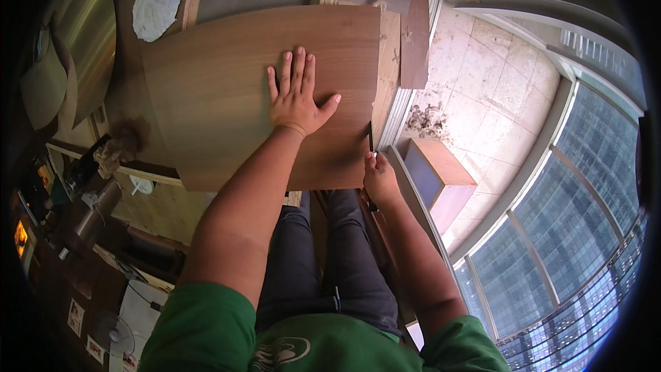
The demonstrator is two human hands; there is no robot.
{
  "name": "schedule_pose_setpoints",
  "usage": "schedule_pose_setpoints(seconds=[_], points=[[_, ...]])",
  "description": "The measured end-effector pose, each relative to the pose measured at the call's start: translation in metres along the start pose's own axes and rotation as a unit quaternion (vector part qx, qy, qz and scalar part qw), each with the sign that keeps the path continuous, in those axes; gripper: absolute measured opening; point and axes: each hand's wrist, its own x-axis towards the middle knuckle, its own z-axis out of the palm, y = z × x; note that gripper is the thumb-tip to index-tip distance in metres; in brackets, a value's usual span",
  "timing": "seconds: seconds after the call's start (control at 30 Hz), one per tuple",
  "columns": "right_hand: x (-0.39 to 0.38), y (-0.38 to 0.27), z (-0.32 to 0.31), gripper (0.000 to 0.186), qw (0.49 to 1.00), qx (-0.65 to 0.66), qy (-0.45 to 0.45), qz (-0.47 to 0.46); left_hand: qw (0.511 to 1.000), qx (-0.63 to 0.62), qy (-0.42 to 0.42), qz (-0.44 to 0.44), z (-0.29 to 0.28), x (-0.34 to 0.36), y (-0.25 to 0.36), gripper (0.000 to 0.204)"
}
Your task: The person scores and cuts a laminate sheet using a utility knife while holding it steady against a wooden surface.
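My left hand (297,96) lies flat, fingers spread, on a large brown wood-grain sheet (227,76) that rests across the work surface in front of me. At the sheet's right edge, my right hand (379,180) is closed round a slim dark tool (371,136), its thin blade or bar lying along that edge; I cannot make out exactly what it is. A pale wooden strip (389,55) shows under and beyond the sheet's right edge. My legs are below the sheet's near edge.
A crumpled white bag (155,12) lies at back left, near curved panels (89,62). Clutter and a fan (113,331) are at lower left. Right, beyond a metal rail (413,207), are a tiled floor (506,89), a box (439,169) and tall windows (585,158).
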Motion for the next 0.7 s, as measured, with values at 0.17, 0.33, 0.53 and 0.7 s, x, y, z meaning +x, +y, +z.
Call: schedule_pose_setpoints(seconds=[0.17, 0.33, 0.53, 0.7], points=[[0.000, -0.003, 0.007, 0.048, 0.999, -0.025, 0.028, -0.009, 1.000, -0.010, 0.011, -0.002, -0.001, 0.001, 0.002, 0.101], [0.017, -0.020, 0.005, 0.048, 0.999, -0.034, 0.014, 0.026, 1.000, -0.013, 0.014, -0.001, -0.001, -0.001, -0.001, 0.100], [0.004, 0.026, -0.001, 0.044, 0.994, 0.105, 0.015, 0.016, 1.000, -0.013, 0.016, 0.003, -0.002, 0.000, 0.000, 0.099], [-0.053, 0.030, 0.004, 0.044, 0.997, 0.066, 0.011, 0.028, 1.000, -0.012, 0.010, -0.002, 0.003, -0.001, -0.003, 0.099]])
